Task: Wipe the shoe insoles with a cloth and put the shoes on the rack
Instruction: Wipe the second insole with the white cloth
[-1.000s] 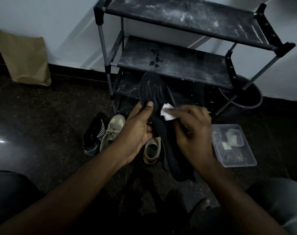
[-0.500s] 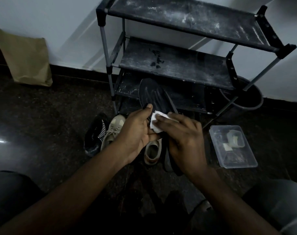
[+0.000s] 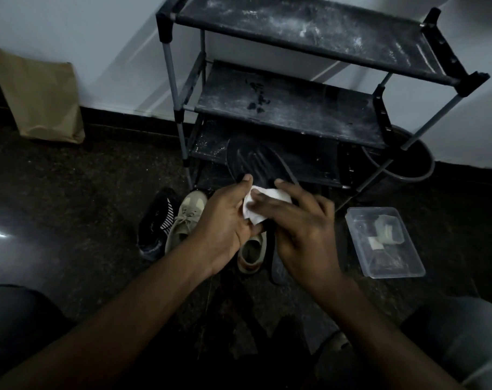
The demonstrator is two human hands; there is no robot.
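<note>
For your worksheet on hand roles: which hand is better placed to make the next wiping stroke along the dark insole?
Right, probably. The right hand holds the white cloth against the insole; the left hand grips the insole, steadying it.

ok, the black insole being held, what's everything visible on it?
The insole is black, thin and flexible-looking, with faint ribbed lines on its rounded toe end. It is held toe up in front of the lowest shelf of the rack. The left hand grips its left edge, thumb on top; the right hand holds a white cloth against its middle.
</note>
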